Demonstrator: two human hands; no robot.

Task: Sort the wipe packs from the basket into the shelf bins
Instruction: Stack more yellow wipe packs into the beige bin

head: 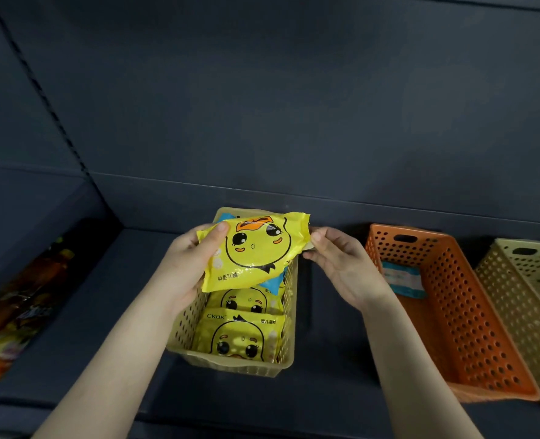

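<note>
A yellow wipe pack with a cartoon duck face point(256, 251) is held tilted above a pale yellow perforated bin point(183, 331) on the dark shelf. My left hand point(192, 264) grips the pack's left side, thumb on top. My right hand point(338, 261) pinches its right edge with the fingertips. Inside the bin lie two more yellow duck packs point(240, 334) and a blue pack point(272, 285), mostly hidden under the held pack. To the right stands an orange bin point(471, 327) with one blue and white pack point(403, 278) at its far end.
A second pale yellow bin point(528, 289) stands at the far right, touching the orange one. Dark, colourful snack bags point(15, 312) lie on the shelf at the left. The shelf's dark back wall rises behind the bins.
</note>
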